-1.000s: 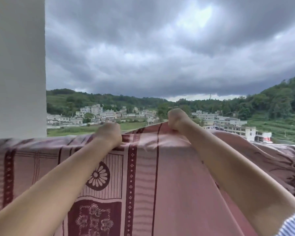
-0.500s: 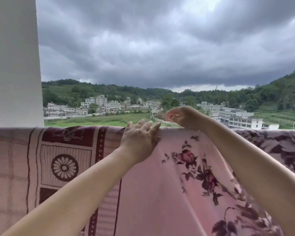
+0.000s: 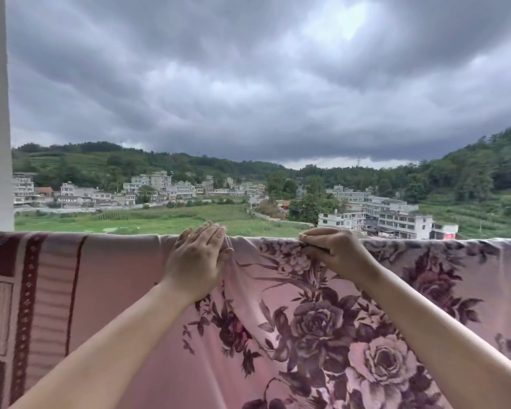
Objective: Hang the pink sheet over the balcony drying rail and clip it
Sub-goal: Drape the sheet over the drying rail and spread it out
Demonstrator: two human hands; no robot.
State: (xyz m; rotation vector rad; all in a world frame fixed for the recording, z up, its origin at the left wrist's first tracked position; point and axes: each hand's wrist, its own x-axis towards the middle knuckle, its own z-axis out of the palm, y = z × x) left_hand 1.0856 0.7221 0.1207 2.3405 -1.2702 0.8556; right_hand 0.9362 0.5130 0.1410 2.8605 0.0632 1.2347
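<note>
Head cam: both hands on pink sheet [image 3: 136,290].

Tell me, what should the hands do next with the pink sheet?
Probably squeeze the dark clip down onto the sheet's top edge. The right hand pinches it there, and the left hand presses the pink sheet flat beside it.

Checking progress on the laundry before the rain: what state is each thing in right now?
pink sheet: draped over the rail, its top edge bunched between the hands.
left hand: fingers straight, resting on the sheet's top edge.
right hand: grip pinching a small dark item, likely a clip, at the sheet's top edge.
drying rail: hidden under the sheet.
sky: heavy dark cloud.
</note>
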